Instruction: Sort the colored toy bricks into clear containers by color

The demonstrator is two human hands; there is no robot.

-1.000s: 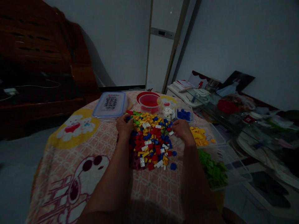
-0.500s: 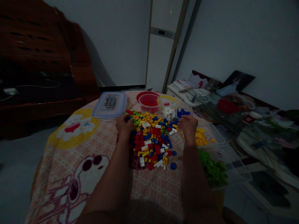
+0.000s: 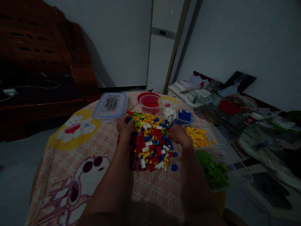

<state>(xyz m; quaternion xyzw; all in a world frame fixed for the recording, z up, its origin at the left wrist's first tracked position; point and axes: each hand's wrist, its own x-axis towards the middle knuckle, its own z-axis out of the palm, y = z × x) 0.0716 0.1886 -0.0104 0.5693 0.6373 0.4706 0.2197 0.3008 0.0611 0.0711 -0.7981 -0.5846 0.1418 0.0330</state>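
A heap of loose toy building bricks (image 3: 150, 142) in red, yellow, blue, white and green lies in the middle of the cloth-covered table. At its left edge rests my left hand (image 3: 124, 128), fingers curled, with something dark blue showing by the fingertips; whether it is held is unclear. My right hand (image 3: 178, 134) reaches to the heap's right edge, its fingers bent down and together among the bricks. What those fingertips pinch, if anything, is hidden. Blue bricks (image 3: 185, 115) fill a small clear box beyond the right hand, and white bricks (image 3: 169, 114) sit beside it.
Yellow bricks (image 3: 197, 137) and green bricks (image 3: 213, 171) lie in clear boxes on the right. Behind the heap stand a round tub (image 3: 150, 102) with red contents and a blue-rimmed lidded box (image 3: 110, 105). A cluttered glass table (image 3: 211, 108) is farther right.
My right hand has moved left and down from beside the blue-brick box to the heap's edge, uncovering the blue and yellow bricks. The left hand has stayed almost still.
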